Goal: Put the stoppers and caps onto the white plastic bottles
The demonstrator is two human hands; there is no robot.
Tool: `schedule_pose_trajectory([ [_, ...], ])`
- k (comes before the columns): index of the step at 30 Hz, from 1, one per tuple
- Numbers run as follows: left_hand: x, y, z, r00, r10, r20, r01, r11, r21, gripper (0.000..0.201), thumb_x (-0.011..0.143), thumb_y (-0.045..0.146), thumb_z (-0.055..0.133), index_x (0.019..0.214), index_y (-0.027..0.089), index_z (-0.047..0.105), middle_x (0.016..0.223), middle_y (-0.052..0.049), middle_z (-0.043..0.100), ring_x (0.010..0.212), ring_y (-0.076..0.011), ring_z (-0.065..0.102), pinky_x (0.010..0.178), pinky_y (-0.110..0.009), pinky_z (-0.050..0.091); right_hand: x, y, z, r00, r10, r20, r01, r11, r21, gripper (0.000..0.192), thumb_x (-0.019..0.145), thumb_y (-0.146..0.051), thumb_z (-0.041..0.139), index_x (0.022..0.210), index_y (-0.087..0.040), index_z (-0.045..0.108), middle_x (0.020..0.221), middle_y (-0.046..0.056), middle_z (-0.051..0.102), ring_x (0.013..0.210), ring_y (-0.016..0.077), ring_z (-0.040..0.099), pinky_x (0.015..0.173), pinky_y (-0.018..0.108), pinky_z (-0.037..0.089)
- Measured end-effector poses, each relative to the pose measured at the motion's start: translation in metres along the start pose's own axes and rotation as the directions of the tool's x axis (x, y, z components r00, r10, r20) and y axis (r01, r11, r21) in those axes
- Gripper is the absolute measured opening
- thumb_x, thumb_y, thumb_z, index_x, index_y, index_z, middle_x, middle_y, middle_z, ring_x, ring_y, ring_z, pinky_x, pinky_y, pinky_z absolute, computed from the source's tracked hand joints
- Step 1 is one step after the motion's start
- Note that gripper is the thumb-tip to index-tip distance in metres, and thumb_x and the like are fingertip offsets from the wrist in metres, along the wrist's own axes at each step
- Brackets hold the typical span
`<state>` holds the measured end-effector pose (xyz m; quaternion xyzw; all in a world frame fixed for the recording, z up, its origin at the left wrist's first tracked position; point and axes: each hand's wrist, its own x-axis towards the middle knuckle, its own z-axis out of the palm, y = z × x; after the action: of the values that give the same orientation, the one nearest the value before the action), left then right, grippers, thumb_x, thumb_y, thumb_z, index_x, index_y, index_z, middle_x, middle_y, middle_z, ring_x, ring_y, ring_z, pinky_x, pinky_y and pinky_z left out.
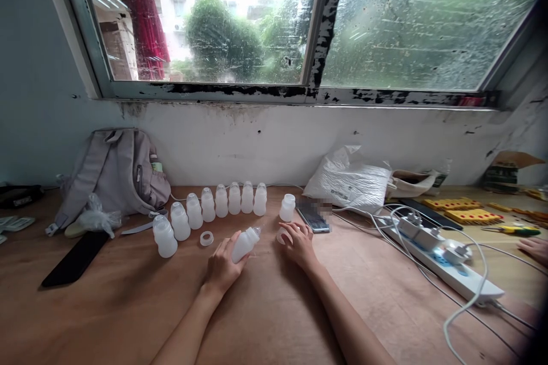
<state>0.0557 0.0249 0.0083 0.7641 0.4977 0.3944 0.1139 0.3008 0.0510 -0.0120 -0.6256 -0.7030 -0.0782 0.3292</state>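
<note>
Tilted to the right, a frosted white baby bottle with a clear nipple at its mouth is wrapped in the fingers of my left hand. My right hand is low over the table, its bent fingers on a white collar ring that they partly hide. Another collar ring lies flat to the left of my left hand. Behind my right hand stands an open-necked bottle. Several upright baby bottles form a curved row at the back left.
A phone lies right of the open-necked bottle. Farther right are a power strip with loose cables and a silvery bag. At left sit a backpack and a black flat case. Another person's hand shows at the right edge.
</note>
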Motion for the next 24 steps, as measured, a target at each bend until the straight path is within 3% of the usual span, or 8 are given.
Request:
schedule_pose_trajectory([
  [4,0.000,0.001,0.000,1.000,0.000,-0.016,0.000,0.999,-0.047,0.051,0.074,0.036,0.055,0.121,0.025,0.042,0.109,-0.006,0.057,0.096,-0.0246,0.054,0.081,-0.034,0.043,0.000,-0.007,-0.007,0.996,0.054,-0.065,-0.048,0.995,0.086,0.032,0.075,-0.021,0.046,0.105,-0.025,0.056,0.105,0.004,0.061,0.108,0.0268,0.042,0.096,0.053,0.009],
  [7,-0.001,0.004,0.001,0.999,-0.019,-0.029,0.015,0.989,-0.150,0.052,0.074,0.038,0.054,0.121,0.023,0.041,0.114,-0.008,0.054,0.104,-0.0252,0.050,0.087,-0.035,0.040,-0.003,-0.031,-0.018,0.987,0.104,-0.123,-0.052,0.930,0.365,0.031,0.077,-0.030,0.048,0.106,-0.022,0.055,0.111,0.007,0.058,0.112,0.0265,0.041,0.097,0.050,0.017],
  [10,-0.005,0.012,0.003,1.000,-0.028,0.006,0.029,0.971,-0.237,0.048,0.072,0.039,0.056,0.117,0.023,0.046,0.110,-0.009,0.056,0.102,-0.0264,0.051,0.088,-0.036,0.038,-0.007,-0.068,-0.025,0.978,0.199,0.064,-0.176,0.622,0.763,0.033,0.078,-0.037,0.050,0.109,-0.024,0.052,0.114,0.008,0.056,0.106,0.0248,0.048,0.088,0.042,0.036],
  [13,-0.011,0.024,0.006,0.996,0.018,0.085,0.008,0.954,-0.300,0.044,0.069,0.038,0.058,0.110,0.022,0.052,0.103,-0.009,0.059,0.095,-0.0274,0.053,0.084,-0.035,0.039,-0.013,-0.096,-0.024,0.921,0.243,0.303,-0.359,0.238,0.902,0.035,0.076,-0.041,0.053,0.105,-0.022,0.052,0.103,0.009,0.062,0.094,0.0247,0.057,0.075,0.038,0.045],
  [15,-0.015,0.032,0.008,0.990,-0.005,0.144,0.055,0.936,-0.349,0.039,0.068,0.038,0.059,0.103,0.021,0.056,0.094,-0.008,0.062,0.085,-0.0260,0.056,0.075,-0.033,0.041,-0.016,-0.104,-0.020,0.877,0.267,0.399,-0.437,0.101,0.894,0.028,0.073,-0.042,0.057,0.088,-0.018,0.057,0.088,0.009,0.066,0.081,0.0244,0.060,0.068,0.036,0.046],
  [18,-0.018,0.042,0.010,0.963,-0.104,0.250,0.214,0.859,-0.465,0.031,0.063,0.039,0.063,0.087,0.019,0.060,0.074,-0.004,0.062,0.067,-0.0208,0.056,0.059,-0.027,0.040,-0.018,-0.103,-0.019,0.839,0.325,0.437,-0.470,0.028,0.882,0.023,0.067,-0.039,0.062,0.067,-0.017,0.056,0.071,0.007,0.067,0.071,0.0229,0.061,0.062,0.033,0.046],
  [20,-0.020,0.047,0.012,0.907,-0.154,0.391,0.379,0.703,-0.601,0.031,0.062,0.041,0.062,0.079,0.015,0.060,0.066,-0.003,0.059,0.057,-0.0168,0.053,0.051,-0.024,0.037,-0.017,-0.101,-0.024,0.838,0.307,0.451,-0.473,-0.004,0.881,0.020,0.066,-0.036,0.063,0.064,-0.017,0.056,0.071,0.006,0.067,0.071,0.0220,0.061,0.061,0.031,0.046],
  [24,-0.026,0.055,0.017,0.679,-0.096,0.728,0.734,0.076,-0.675,0.041,0.070,0.050,0.044,0.080,0.011,0.055,0.064,-0.004,0.055,0.040,-0.0104,0.048,0.034,-0.020,0.026,-0.011,-0.100,-0.045,0.849,0.080,0.522,-0.520,-0.043,0.853,0.019,0.070,-0.037,0.059,0.071,-0.018,0.060,0.090,0.007,0.066,0.083,0.0229,0.060,0.060,0.029,0.047],
])
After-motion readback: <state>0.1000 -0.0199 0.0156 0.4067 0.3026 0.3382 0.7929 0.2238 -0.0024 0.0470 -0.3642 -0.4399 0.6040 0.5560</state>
